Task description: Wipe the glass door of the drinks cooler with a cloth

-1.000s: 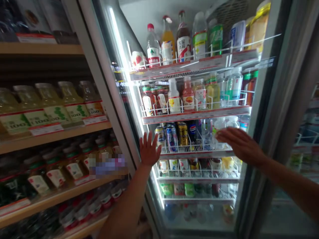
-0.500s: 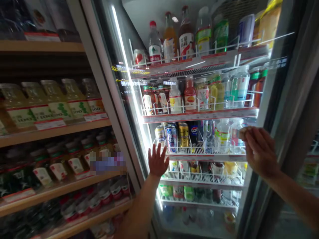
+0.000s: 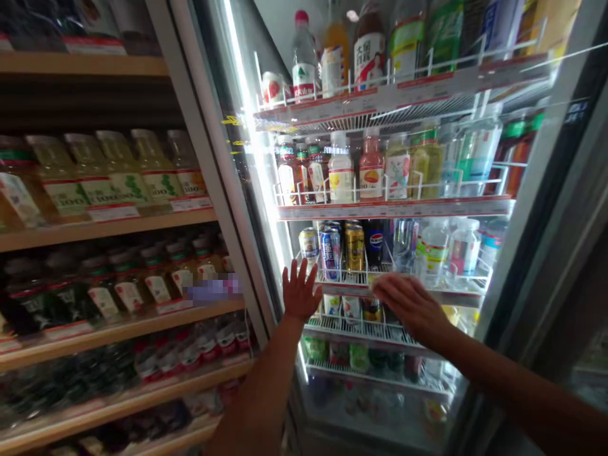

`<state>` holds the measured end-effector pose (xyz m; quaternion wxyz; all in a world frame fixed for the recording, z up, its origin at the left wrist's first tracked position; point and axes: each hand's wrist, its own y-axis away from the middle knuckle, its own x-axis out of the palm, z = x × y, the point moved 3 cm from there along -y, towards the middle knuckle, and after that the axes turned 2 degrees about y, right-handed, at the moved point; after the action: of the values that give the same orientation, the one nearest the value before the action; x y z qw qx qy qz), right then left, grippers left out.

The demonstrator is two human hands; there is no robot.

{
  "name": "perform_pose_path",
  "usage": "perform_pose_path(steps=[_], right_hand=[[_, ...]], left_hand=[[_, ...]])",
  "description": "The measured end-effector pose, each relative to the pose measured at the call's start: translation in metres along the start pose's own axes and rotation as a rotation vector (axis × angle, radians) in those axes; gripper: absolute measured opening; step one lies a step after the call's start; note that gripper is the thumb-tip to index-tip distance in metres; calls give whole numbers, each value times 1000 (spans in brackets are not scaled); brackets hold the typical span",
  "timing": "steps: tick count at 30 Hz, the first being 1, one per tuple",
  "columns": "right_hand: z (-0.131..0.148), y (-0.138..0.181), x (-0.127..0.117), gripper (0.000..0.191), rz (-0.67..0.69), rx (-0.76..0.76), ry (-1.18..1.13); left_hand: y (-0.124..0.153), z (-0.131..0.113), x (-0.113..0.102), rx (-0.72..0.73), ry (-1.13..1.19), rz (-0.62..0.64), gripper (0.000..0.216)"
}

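Note:
A lit drinks fridge (image 3: 536,209) stands in front of me behind a glass door (image 3: 259,190). My left hand (image 3: 299,294) is flat against the glass with its fingers spread, level with the shelf of cans (image 3: 354,247). My right hand (image 3: 411,307) lies flat a little to the right, fingers stretched out towards the left, over the wire shelf's red-edged rim (image 3: 446,294). A pale patch shows at its fingertips; I cannot make out what it is. Small plastic bottles (image 3: 434,250) stand to the right of the cans.
Wooden shelves (image 3: 109,228) on the left carry rows of yellow-green bottles (image 3: 118,168) and darker bottles (image 3: 156,282) below. The fridge's upper shelves hold tall bottles (image 3: 370,164). A dark door frame (image 3: 570,266) rises at the right.
My right hand has swept from the door's right side leftwards and down, ending close to my left hand. My left hand has barely moved. The view has shifted slightly down.

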<state>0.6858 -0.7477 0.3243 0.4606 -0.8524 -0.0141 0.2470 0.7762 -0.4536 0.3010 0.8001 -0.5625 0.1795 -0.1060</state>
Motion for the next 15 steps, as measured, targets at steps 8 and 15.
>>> perform_pose_path(steps=[8, 15], right_hand=[[1, -40, 6, 72, -184, 218, 48], [44, -57, 30, 68, 11, -61, -81]], left_hand=[[5, 1, 2, -30, -4, 30, 67], [3, -1, -1, -13, 11, -3, 69]])
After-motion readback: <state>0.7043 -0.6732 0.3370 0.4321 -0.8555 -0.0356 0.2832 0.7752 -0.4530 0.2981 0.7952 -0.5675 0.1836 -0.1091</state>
